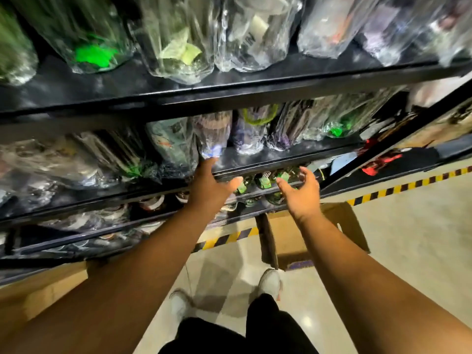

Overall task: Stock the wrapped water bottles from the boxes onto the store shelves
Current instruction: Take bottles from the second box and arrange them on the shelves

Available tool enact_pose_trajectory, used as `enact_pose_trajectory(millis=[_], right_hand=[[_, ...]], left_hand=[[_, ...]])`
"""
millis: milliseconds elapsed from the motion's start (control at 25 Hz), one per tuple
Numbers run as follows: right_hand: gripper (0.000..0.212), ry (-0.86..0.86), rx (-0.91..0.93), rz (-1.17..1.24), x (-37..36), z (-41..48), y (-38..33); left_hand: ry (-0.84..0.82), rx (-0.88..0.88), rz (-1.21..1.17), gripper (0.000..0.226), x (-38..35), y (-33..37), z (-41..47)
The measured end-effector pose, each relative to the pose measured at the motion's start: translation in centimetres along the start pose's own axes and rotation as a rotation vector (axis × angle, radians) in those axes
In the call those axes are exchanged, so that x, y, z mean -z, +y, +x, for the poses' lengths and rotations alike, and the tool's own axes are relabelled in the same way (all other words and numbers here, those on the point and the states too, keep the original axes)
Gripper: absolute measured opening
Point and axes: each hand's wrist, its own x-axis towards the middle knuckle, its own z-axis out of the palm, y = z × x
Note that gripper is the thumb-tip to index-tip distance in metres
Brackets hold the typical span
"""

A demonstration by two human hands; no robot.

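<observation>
Reaching toward the black shelves, I see my left hand point(210, 186) at mid-frame with fingers straight and thumb spread, holding nothing. Its fingertips lie at the front edge of the middle shelf point(268, 159), just below the base of one wrapped bottle point(213, 134); blur keeps me from telling whether they touch it. My right hand point(300, 194), just right of centre, is loosely spread and empty, in front of the greenish bottles point(264, 180) on the shelf below. More wrapped bottles point(178, 47) stand in a row across the upper frame. A cardboard box point(329, 233) sits on the floor under my right forearm, near the yellow-and-black tape point(408, 186).
</observation>
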Motion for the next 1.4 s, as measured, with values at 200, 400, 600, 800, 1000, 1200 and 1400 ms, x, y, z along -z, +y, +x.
enact_pose_trajectory(millis=[200, 400, 600, 800, 1000, 1200, 1400], right_hand=[[0.075, -0.103, 0.085, -0.018, 3.0, 5.6, 0.9], [0.076, -0.202, 0.116, 0.048, 2.9, 10.6, 0.9], [0.073, -0.279, 0.058, 0.173, 1.4, 11.7, 2.6], [0.069, -0.244, -0.004, 0.18, 1.6, 11.4, 5.3], [0.059, -0.254, -0.044, 0.212, 2.0, 10.8, 6.0], [0.072, -0.269, 0.024, 0.176, 1.6, 12.1, 4.8], [0.069, -0.228, 0.055, 0.201, 1.2, 13.9, 3.7]], left_hand=[[0.134, 0.052, -0.022, 0.09, -6.0, 4.0, 4.6], [0.274, 0.141, -0.006, 0.078, -10.2, 6.8, 7.7], [0.429, 0.158, 0.018, 0.07, -12.1, 6.7, 10.2], [0.52, 0.184, 0.1, 0.066, -12.8, 6.2, 11.1], [0.545, 0.197, 0.087, 0.05, -12.6, 6.2, 10.6], [0.527, 0.158, 0.082, 0.06, -12.4, 5.8, 10.3], [0.5, 0.218, -0.03, 0.06, -13.7, 6.9, 12.1]])
